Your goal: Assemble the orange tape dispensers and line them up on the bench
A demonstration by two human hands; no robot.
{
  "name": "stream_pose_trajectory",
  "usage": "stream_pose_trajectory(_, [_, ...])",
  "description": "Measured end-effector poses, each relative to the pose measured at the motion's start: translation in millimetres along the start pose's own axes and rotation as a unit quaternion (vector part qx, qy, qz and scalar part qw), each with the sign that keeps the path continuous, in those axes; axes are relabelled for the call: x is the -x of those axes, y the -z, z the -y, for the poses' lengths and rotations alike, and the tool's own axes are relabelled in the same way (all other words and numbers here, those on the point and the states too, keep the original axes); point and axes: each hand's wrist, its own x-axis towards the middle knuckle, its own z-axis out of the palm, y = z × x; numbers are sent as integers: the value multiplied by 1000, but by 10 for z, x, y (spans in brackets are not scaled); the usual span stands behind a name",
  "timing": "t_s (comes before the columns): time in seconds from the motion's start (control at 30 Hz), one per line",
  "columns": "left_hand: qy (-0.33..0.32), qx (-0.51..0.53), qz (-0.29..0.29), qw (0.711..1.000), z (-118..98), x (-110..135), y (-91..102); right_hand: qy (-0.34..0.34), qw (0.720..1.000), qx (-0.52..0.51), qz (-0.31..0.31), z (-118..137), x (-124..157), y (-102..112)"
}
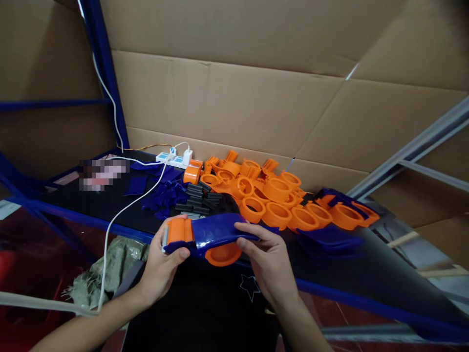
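A blue and orange tape dispenser (pixel 220 230) is held in front of my body, its toothed metal blade towards the left. My left hand (pixel 163 269) grips the orange front end beside the blade, thumb below and fingers behind. At the other end, my right hand (pixel 269 261) pinches the tip of the blue cover between thumb and fingers. An orange ring hangs under the cover. Just beyond the dispenser lie black cylindrical pieces (pixel 198 198) and small blue parts (pixel 164 198). Several orange dispenser bodies (pixel 276 188) are heaped behind my right hand.
Blue curved covers (pixel 326 242) lie stacked on the black shelf (pixel 388 274) at right. A white power strip (pixel 174 159) stands by the cardboard wall (pixel 234 98). Its white cable (pixel 124 210) hangs across the shelf's front left. A woven sack (pixel 113 264) sits below.
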Motion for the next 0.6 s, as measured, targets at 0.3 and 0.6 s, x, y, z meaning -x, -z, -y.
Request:
stream_pose_trajectory(0.3, [14,1,-5,1000,28,35,15,80,992,95,-5,-157,41,-115])
stream_pose_trajectory(0.6, [-33,-71,-24,997,-67,49,12,109,980,159,41,-16,108,-114])
